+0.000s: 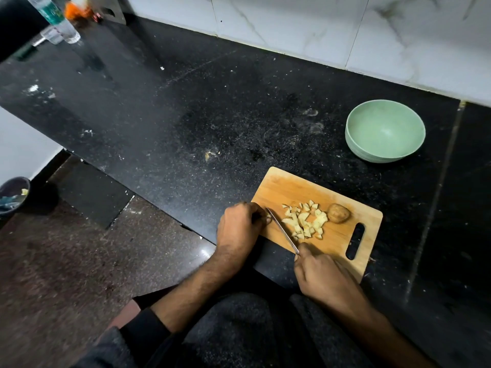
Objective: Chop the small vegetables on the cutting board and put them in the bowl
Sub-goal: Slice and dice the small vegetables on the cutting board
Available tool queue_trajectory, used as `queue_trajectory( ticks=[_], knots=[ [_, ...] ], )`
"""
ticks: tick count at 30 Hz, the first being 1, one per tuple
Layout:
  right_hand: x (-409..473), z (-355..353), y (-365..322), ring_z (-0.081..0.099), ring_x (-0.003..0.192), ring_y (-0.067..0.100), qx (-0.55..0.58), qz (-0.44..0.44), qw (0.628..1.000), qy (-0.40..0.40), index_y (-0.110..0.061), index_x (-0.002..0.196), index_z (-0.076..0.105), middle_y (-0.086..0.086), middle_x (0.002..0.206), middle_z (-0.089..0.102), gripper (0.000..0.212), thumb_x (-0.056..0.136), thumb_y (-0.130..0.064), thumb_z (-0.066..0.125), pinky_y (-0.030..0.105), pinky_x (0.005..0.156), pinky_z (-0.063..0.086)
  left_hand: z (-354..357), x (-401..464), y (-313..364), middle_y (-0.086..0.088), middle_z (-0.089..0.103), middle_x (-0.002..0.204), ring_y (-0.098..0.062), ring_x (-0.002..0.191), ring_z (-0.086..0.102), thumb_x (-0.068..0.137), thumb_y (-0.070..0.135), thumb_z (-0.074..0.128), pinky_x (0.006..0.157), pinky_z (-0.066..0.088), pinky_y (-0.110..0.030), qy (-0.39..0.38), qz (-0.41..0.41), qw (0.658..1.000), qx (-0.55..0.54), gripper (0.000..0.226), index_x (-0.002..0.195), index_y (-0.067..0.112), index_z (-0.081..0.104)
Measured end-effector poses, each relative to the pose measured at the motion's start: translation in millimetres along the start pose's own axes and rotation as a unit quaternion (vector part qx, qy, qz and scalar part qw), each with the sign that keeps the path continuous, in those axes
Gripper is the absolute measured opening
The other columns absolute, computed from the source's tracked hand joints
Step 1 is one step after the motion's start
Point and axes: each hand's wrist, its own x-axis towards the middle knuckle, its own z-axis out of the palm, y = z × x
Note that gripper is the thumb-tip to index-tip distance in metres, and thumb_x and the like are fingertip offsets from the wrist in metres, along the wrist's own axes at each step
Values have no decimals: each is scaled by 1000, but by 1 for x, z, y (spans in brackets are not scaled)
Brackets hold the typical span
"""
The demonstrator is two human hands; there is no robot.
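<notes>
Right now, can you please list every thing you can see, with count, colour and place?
cutting board: one, light wood, near edge of the counter, handle slot at its right end
chopped pieces: a small heap, pale yellow, middle of the board
whole vegetable: one, brown, on the board just right of the heap
knife: one, metal blade, lying across the board left of the heap
bowl: one, pale green, on the counter behind the board, nothing in it
counter: one, black speckled stone
plastic bottle: one, clear, far left corner
bin: one, dark, on the floor at left
left hand: at the board's left edge, fingers curled by the blade tip
right hand: grips the knife handle
</notes>
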Motion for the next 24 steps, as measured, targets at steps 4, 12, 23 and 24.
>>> queue_trajectory(
  ticks=[4,12,23,24],
  knots=[
    [-2,0,-2,55,64,15,-8,-12,1000,-13,-14,123,43,-8,62,42,24,104,-25,33,28,68,48,-4,2,-8,6,72,89,-17,85,67,84,34,76,76,57,-37,-17,12,1000,-23,9,92,31,75],
    [5,1,-5,56,63,16,-17,-13,1000,10,-12,122,41,-6,68,50,24,105,-26,31,27,62,42,-3,3,-4,-1,67,99,-20,93,63,91,23,67,78,55,-36,-4,40,999,1,15,104,27,76],
    [6,1,-5,36,46,-3,-36,-33,999,23,-9,135,40,-10,60,41,36,106,-28,28,10,44,25,-3,1,-3,1,65,103,-26,94,64,94,31,65,75,56,-40,-7,59,997,55,16,106,30,74],
    [6,2,-4,39,47,1,-35,-34,998,25,-9,135,40,-10,62,44,37,106,-28,28,10,46,27,-3,1,-3,2,65,103,-26,95,64,94,32,65,74,56,-40,-5,53,997,59,16,107,31,73]
  ],
)
